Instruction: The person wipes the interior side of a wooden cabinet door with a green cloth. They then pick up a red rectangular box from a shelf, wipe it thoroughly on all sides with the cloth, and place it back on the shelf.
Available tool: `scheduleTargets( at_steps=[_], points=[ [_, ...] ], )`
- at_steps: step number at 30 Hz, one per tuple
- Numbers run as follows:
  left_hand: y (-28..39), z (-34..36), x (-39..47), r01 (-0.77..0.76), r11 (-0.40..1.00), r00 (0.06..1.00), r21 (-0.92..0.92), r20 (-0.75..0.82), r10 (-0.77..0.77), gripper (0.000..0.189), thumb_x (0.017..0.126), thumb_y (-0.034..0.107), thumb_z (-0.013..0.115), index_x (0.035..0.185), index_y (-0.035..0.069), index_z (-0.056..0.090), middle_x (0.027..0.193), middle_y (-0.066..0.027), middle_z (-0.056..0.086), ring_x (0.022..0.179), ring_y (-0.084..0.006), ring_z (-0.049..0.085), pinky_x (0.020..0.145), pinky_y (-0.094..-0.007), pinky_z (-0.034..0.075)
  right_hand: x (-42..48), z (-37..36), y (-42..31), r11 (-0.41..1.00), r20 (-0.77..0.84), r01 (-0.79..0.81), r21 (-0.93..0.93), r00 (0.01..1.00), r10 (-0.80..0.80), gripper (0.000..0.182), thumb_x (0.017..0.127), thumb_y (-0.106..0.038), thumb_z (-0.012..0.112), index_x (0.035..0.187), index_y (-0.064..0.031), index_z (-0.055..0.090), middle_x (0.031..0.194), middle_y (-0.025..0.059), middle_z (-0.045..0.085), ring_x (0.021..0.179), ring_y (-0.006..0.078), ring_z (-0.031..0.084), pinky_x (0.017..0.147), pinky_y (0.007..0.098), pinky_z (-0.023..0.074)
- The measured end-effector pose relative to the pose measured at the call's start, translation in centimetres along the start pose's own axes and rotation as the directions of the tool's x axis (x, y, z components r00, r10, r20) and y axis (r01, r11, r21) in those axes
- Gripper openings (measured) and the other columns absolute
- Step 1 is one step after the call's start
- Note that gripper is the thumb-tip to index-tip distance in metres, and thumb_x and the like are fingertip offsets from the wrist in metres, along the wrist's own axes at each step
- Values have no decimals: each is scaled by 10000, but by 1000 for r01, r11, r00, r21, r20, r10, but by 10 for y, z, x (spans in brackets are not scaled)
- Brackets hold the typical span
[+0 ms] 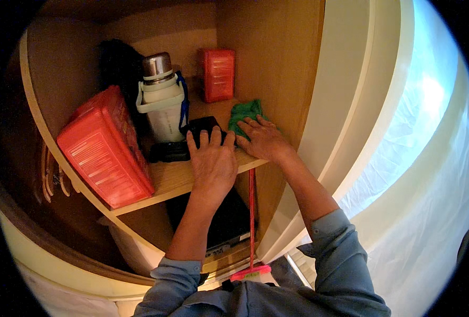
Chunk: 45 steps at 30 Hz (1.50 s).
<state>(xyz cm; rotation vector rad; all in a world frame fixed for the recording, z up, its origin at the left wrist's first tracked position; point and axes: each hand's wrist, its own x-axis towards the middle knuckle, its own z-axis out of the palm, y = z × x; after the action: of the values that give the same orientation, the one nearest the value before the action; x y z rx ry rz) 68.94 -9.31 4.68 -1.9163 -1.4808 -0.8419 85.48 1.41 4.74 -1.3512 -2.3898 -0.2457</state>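
My left hand is on a black object at the front of the wooden shelf. Its fingers curve over the near side, and what the object is cannot be made out. To the right, my right hand rests palm down on a green cloth, which lies bunched on the shelf by the cabinet's side wall. Directly behind the black object stands a pale vacuum flask with a steel cap and a blue strap. A flat black item lies left of my left hand.
A large red box leans at the shelf's left, near its front edge. A smaller red box stands at the back right, and a dark bulky thing behind the flask. Below are a black case, a red-handled broom and hangers.
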Motion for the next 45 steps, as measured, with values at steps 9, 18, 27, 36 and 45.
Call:
scheduleTargets(
  at_steps=[9,18,27,36,45],
  points=[
    [0,10,5,-39,999,999,-17,-30,39,565,849,91,723,1394,-13,612,1288,-254,638,1316,-485,514,1239,-721,124,-3,-7,-4,1000,64,-9,-7,998,10,705,1065,-607,393,1608,-161,457,1670,136,425,1545,450,340,1267,578,270],
    [21,9,22,1,997,990,-77,143,10,631,827,84,741,1424,-30,573,1273,-242,638,1347,-468,496,1258,-705,82,-17,-5,2,988,-44,124,89,992,-121,683,1023,-544,497,1562,-124,515,1592,180,511,1496,482,406,1220,655,291],
    [21,7,16,21,993,993,113,111,-33,396,839,134,720,1204,-18,722,1168,-179,647,1314,-423,517,1252,-718,83,-2,12,3,975,-123,148,164,984,-129,604,1013,-490,555,1441,-65,589,1495,237,567,1434,560,430,1158,715,324],
    [23,2,31,38,971,972,237,216,-90,568,812,184,736,1356,40,658,1283,-172,618,1320,-405,517,1268,-705,75,36,30,1,971,-65,206,124,978,-199,527,1039,-379,523,1492,-110,550,1538,223,534,1455,517,430,1172,712,322],
    [19,13,39,-10,985,982,171,189,-23,605,803,162,745,1344,-88,640,1321,-262,631,1391,-473,470,1250,-729,16,114,47,24,929,80,173,326,975,-209,508,1029,-341,574,1493,-136,575,1564,160,547,1445,391,497,1206,485,392]
  ],
)
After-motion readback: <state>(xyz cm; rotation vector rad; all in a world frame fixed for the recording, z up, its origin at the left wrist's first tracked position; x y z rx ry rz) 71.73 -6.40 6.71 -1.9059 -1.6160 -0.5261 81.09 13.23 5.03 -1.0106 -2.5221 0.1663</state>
